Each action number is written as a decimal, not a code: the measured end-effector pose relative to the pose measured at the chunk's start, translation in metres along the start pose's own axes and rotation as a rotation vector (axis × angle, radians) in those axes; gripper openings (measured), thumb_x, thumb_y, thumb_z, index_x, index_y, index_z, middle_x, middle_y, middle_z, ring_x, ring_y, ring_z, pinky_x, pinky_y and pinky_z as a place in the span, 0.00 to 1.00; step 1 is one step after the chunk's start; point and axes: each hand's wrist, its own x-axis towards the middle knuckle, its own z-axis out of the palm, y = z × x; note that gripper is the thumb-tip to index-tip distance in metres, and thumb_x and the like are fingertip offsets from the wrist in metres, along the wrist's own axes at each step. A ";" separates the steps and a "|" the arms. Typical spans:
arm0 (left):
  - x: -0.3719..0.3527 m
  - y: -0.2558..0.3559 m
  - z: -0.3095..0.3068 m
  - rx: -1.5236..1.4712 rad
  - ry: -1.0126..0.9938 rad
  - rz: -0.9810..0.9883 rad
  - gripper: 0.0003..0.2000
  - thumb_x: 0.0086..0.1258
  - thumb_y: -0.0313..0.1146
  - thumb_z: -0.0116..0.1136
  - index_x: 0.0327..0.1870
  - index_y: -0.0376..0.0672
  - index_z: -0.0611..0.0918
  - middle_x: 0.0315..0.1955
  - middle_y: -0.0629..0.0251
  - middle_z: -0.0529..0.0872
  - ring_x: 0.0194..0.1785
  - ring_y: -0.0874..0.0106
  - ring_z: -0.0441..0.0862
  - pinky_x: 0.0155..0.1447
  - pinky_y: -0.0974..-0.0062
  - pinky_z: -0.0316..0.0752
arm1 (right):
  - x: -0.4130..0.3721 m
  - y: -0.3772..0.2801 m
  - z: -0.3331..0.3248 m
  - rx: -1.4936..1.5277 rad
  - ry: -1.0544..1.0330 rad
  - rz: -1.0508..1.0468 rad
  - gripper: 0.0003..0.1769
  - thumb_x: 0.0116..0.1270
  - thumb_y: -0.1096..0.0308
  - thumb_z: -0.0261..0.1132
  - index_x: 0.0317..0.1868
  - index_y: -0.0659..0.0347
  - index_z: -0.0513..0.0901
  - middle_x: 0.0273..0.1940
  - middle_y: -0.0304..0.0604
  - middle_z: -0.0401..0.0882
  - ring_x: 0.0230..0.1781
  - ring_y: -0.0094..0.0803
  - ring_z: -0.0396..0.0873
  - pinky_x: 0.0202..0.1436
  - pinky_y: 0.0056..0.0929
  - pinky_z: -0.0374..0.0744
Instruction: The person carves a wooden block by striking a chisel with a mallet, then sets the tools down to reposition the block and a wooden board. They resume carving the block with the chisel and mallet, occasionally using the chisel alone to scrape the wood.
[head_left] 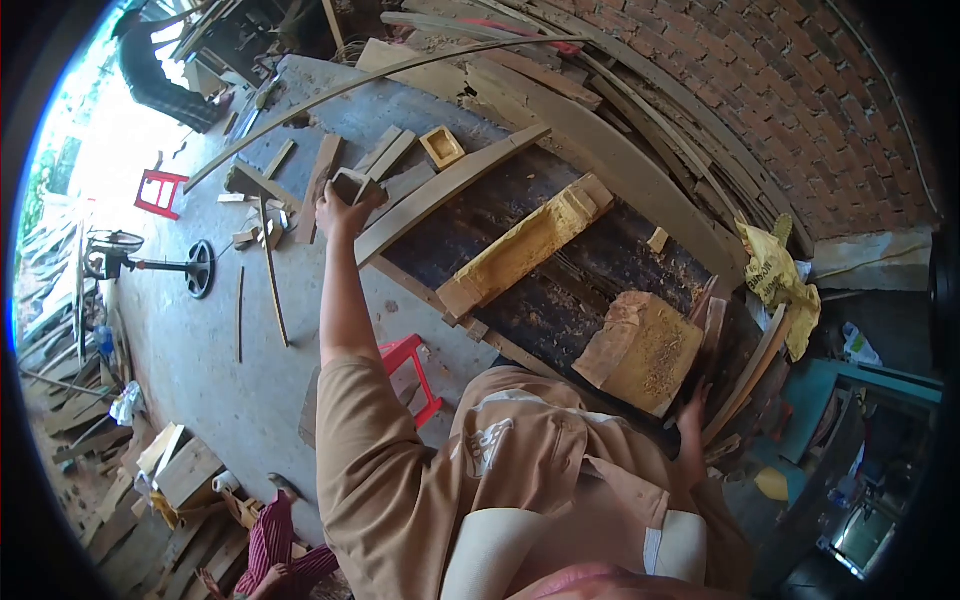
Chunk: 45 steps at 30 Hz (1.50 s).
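Wooden box (357,184): nearly square, its opening tipped up toward the camera; long axis hard to tell
Box look: greyish-brown walls, paler rim, shadowed hollow
Box place: in the left hand (343,213), to the left of the long plank (455,192)
Left hand: curled around the box, gripping it
Right hand (690,412): near the wood block (640,350); cannot tell whether it grips anything

The only view is coming from the wearer's head, facing forward and down through a wide, round-edged lens; the tan shirt (545,435) (almost beneath the camera) is filling the near foreground, the workbench (457,230) is lying beyond, and the brick wall (800,110) is rising farther off.
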 end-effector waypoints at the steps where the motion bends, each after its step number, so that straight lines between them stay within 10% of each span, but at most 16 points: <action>1: 0.015 -0.002 0.006 -0.009 -0.011 -0.024 0.51 0.37 0.60 0.67 0.66 0.51 0.58 0.59 0.49 0.64 0.64 0.57 0.61 0.62 0.60 0.63 | 0.001 -0.006 -0.001 0.001 0.003 0.015 0.41 0.60 0.66 0.60 0.69 0.56 0.47 0.67 0.66 0.39 0.69 0.55 0.44 0.68 0.38 0.53; 7: 0.059 -0.018 0.048 0.021 0.117 -0.043 0.50 0.39 0.55 0.69 0.67 0.59 0.54 0.62 0.50 0.59 0.66 0.55 0.56 0.60 0.49 0.62 | 0.013 -0.002 0.013 -0.093 -0.044 0.106 0.35 0.66 0.58 0.51 0.70 0.53 0.46 0.68 0.63 0.38 0.70 0.53 0.43 0.69 0.36 0.50; 12: 0.081 -0.054 0.075 0.035 0.175 0.196 0.42 0.49 0.42 0.68 0.67 0.58 0.56 0.65 0.55 0.57 0.70 0.56 0.48 0.65 0.52 0.55 | 0.023 0.035 0.053 1.090 0.005 0.367 0.34 0.69 0.52 0.47 0.68 0.61 0.49 0.67 0.56 0.49 0.68 0.42 0.52 0.66 0.35 0.56; 30: 0.051 0.030 0.078 0.556 -0.310 0.394 0.41 0.45 0.58 0.64 0.62 0.49 0.65 0.69 0.52 0.47 0.72 0.54 0.31 0.67 0.41 0.35 | -0.025 0.063 0.064 1.171 -0.092 0.338 0.34 0.69 0.51 0.47 0.67 0.63 0.51 0.66 0.56 0.52 0.66 0.40 0.54 0.65 0.34 0.57; 45: 0.046 0.020 0.072 0.435 -0.099 0.615 0.31 0.48 0.49 0.66 0.51 0.38 0.74 0.58 0.59 0.69 0.65 0.64 0.62 0.65 0.60 0.58 | 0.000 0.043 0.079 1.287 -0.131 0.264 0.33 0.69 0.50 0.46 0.66 0.64 0.53 0.64 0.55 0.54 0.65 0.39 0.56 0.64 0.33 0.58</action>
